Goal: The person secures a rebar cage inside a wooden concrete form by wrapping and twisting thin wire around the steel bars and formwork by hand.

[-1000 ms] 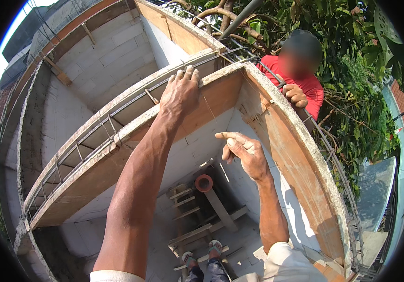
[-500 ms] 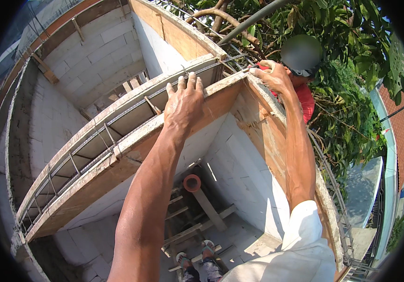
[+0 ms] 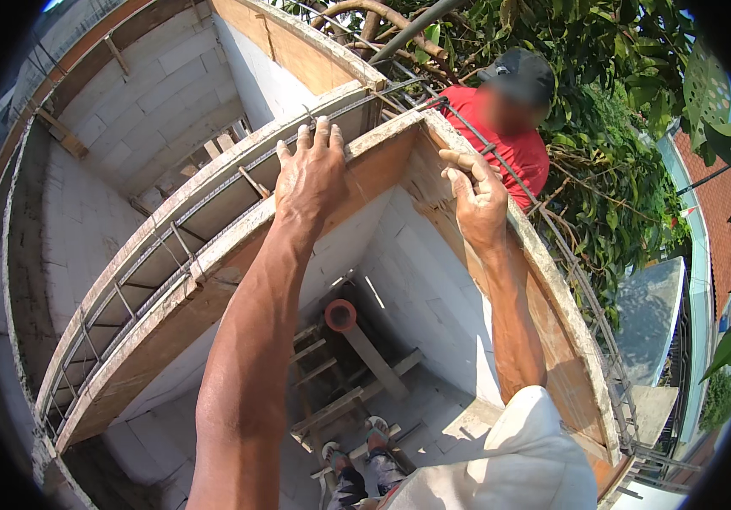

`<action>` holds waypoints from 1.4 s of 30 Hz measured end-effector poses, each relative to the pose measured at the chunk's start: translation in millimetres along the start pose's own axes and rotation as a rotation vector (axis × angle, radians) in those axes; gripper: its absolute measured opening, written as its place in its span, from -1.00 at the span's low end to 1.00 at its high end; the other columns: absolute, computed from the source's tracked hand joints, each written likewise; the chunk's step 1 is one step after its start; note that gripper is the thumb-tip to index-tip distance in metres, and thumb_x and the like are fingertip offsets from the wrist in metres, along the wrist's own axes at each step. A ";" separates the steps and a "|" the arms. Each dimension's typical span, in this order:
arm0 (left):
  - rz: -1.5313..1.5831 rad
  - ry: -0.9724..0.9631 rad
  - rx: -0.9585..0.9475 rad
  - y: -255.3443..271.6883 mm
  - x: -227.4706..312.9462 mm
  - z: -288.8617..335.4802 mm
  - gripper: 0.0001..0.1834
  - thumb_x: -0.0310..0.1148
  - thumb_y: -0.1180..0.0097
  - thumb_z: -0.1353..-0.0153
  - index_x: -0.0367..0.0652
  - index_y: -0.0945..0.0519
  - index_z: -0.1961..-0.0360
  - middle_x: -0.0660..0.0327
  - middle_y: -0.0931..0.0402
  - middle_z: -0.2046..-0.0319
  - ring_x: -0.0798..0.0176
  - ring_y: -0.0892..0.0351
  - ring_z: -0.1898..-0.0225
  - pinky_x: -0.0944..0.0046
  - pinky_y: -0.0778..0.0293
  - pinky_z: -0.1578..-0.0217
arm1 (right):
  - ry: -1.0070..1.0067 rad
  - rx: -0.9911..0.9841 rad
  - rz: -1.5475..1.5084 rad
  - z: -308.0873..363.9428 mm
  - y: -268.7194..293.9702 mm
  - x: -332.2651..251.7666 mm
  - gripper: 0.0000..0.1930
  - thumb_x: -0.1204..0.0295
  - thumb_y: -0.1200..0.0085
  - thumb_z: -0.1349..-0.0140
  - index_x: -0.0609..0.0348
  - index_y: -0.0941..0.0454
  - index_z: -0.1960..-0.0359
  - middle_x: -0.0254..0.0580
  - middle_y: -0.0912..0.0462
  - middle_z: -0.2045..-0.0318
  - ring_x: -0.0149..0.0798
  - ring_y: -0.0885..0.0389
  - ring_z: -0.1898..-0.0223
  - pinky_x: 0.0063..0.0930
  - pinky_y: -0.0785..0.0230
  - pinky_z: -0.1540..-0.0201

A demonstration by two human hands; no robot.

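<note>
My left hand (image 3: 310, 177) lies over the top edge of a plywood form board (image 3: 374, 161), its fingers outstretched toward the rebar cage (image 3: 180, 242) in the curved channel; it holds nothing. Above the right-hand form board (image 3: 514, 263), near the corner, is my right hand (image 3: 477, 202). Its fingers are bent in toward the thumb, and whatever may be between them is too small to make out. A bar with tie wire (image 3: 489, 149) passes just beyond these fingers.
A person in a red shirt (image 3: 535, 161) and dark cap is close beyond the corner, in front of leafy branches (image 3: 629, 76). Below me are pale block walls (image 3: 420, 263), an orange-rimmed pipe (image 3: 341, 315) and wooden rungs (image 3: 318, 371) under my sandalled feet.
My right hand has come back from the corner bars, lower and nearer to me, its fingers curling. My left hand stays on the board. The person beyond shows more fully.
</note>
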State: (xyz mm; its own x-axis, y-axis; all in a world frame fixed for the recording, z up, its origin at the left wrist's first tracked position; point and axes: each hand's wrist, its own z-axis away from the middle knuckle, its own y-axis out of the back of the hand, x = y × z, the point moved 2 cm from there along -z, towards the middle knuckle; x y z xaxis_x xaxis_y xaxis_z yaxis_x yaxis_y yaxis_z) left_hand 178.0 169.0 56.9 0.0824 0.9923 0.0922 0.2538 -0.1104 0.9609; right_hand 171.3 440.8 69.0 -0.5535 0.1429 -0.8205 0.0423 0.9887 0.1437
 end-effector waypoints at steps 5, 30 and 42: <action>0.016 0.000 -0.005 0.5 4.4 -1.4 -0.20 -0.47 -0.18 -0.24 -0.33 -0.35 -0.56 -0.11 -0.23 -0.61 -0.24 -0.27 -0.60 -0.50 -0.22 -0.52 | 0.261 -0.085 0.344 4.5 -4.9 -22.2 -0.80 0.64 -0.22 -0.45 0.36 -0.74 -0.05 -0.03 -0.77 0.08 -0.18 -0.79 0.03 -0.36 -0.64 -0.02; 0.035 0.012 -0.003 0.4 -0.5 1.6 -0.22 -0.46 -0.18 -0.28 -0.33 -0.37 -0.55 -0.11 -0.22 -0.62 -0.23 -0.25 -0.61 -0.49 -0.20 -0.53 | 0.477 -0.064 0.672 49.3 -62.5 -73.3 -0.52 0.53 -0.50 -0.13 0.26 -0.70 -0.13 0.01 -0.66 -0.16 0.15 -0.63 -0.20 -0.05 -0.50 -0.31; 0.029 0.020 -0.041 6.2 3.2 -2.8 -0.18 -0.44 -0.27 -0.24 -0.29 -0.36 -0.56 -0.06 -0.20 -0.63 -0.22 -0.21 -0.62 -0.46 -0.19 -0.55 | -0.504 -0.078 -0.261 79.2 -112.1 -25.9 -0.72 0.39 -0.01 -0.65 0.34 -0.66 -0.13 -0.43 -0.60 0.43 -0.54 -0.42 0.43 -0.49 -0.41 0.31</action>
State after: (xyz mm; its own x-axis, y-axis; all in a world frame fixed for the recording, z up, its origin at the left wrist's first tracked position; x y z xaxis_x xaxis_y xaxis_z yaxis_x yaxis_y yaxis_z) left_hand 177.1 171.7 63.9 0.0700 0.9897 0.1252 0.2121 -0.1374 0.9675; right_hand 246.7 329.8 30.3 -0.0718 -0.0828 -0.9940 -0.1150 0.9906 -0.0742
